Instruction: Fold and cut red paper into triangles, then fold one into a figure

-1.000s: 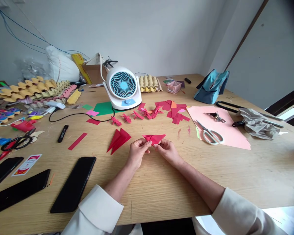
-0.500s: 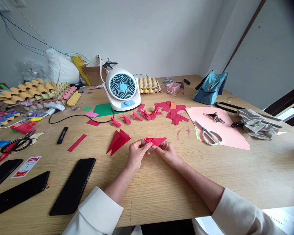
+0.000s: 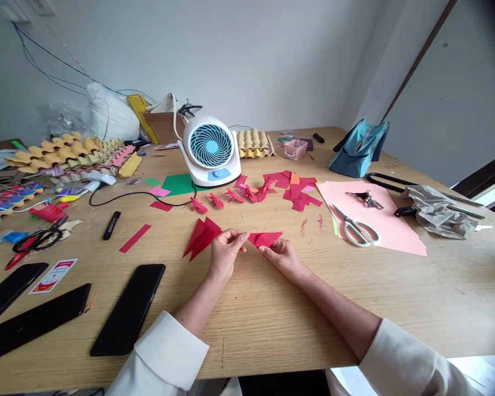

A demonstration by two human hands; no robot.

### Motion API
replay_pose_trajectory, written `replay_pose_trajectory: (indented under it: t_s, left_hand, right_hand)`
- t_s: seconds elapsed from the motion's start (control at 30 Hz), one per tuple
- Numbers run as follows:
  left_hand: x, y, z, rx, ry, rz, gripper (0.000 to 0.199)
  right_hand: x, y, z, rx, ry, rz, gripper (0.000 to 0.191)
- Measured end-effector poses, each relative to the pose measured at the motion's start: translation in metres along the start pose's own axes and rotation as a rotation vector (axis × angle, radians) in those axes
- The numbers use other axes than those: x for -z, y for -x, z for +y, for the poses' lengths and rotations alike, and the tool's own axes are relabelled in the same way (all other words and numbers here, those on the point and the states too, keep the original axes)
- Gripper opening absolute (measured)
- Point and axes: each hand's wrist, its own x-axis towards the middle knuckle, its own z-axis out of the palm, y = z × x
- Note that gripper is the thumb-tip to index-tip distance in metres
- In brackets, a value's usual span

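Observation:
A folded piece of red paper (image 3: 268,238) is held up over the table's middle. My left hand (image 3: 226,250) pinches its left end between thumb and forefinger. On its right part, my right hand (image 3: 285,258) grips it with the thumb on the near side. Just behind my left hand lie several red folded paper triangles (image 3: 201,237), overlapping each other. Farther back stands a row of small red folded paper figures (image 3: 235,195). Red paper pieces (image 3: 299,192) are scattered to the right of that row.
A white fan (image 3: 210,148) stands at the back. White-handled scissors (image 3: 357,228) and keys (image 3: 367,199) rest on pink paper sheets (image 3: 396,236) at right. A black phone (image 3: 127,311) lies near my left forearm, a black marker (image 3: 111,225) beyond it. Egg trays (image 3: 58,151) are piled back left.
My left hand has shifted left along the red paper, away from my right thumb, and now pinches its left end. The view has swung slightly left.

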Motion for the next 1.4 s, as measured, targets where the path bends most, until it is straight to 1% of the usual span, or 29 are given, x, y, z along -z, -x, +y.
replay_pose_trajectory:
  t_s: [0.1,0.17,0.23,0.27,0.33,0.43,0.5,0.6,0.67,0.77,0.9,1.0,1.2,1.3,1.4]
  left_hand:
    - [0.003,-0.003,0.0,0.018,0.031,0.023,0.032]
    - [0.006,-0.005,0.0,0.035,0.09,0.067,0.034]
    - [0.007,-0.006,0.001,0.032,0.154,0.098,0.035]
    - [0.007,-0.006,0.002,0.03,0.169,0.091,0.035]
    - [0.004,-0.003,0.001,0.048,0.14,0.014,0.034]
    - [-0.003,0.004,-0.004,0.128,0.016,-0.163,0.035]
    - [-0.007,0.009,-0.009,0.153,-0.022,-0.191,0.035]
    - [-0.008,0.01,-0.014,0.146,-0.029,-0.164,0.034]
    - [-0.006,0.009,-0.014,0.141,-0.036,-0.164,0.033]
    - [-0.003,0.006,-0.013,0.142,-0.039,-0.164,0.033]
    - [-0.001,0.004,-0.013,0.172,-0.025,-0.151,0.034]
    - [0.0,0.003,-0.015,0.181,0.002,-0.14,0.034]
    - [0.001,-0.001,-0.014,0.091,0.038,-0.052,0.031]
    - [0.002,-0.002,-0.013,0.072,0.03,-0.044,0.032]
    - [0.004,-0.003,-0.013,0.026,-0.013,-0.052,0.033]
  right_hand:
    - [0.0,-0.001,0.003,-0.001,0.002,0.005,0.042]
    - [0.001,-0.001,0.004,-0.002,-0.002,0.013,0.042]
    - [0.003,-0.002,0.006,-0.007,0.003,0.038,0.041]
    - [0.003,-0.002,0.007,-0.011,0.004,0.055,0.041]
    - [0.003,-0.002,0.007,-0.015,-0.006,0.078,0.039]
    - [0.001,-0.003,0.006,0.011,-0.059,0.055,0.035]
    - [-0.002,-0.002,0.004,0.021,-0.104,0.002,0.033]
    - [-0.006,-0.001,0.003,0.018,-0.135,-0.057,0.031]
    - [-0.007,-0.001,0.003,0.026,-0.126,-0.059,0.032]
    - [-0.004,-0.001,0.001,0.034,-0.111,-0.027,0.034]
    - [0.003,-0.002,0.001,0.029,-0.105,0.054,0.034]
    - [0.005,-0.003,0.002,0.008,-0.09,0.065,0.038]
    - [0.005,-0.002,0.003,-0.023,-0.068,0.079,0.041]
    - [0.006,-0.002,0.001,-0.02,-0.033,0.095,0.041]
    - [0.008,-0.001,-0.002,0.012,-0.01,0.127,0.041]
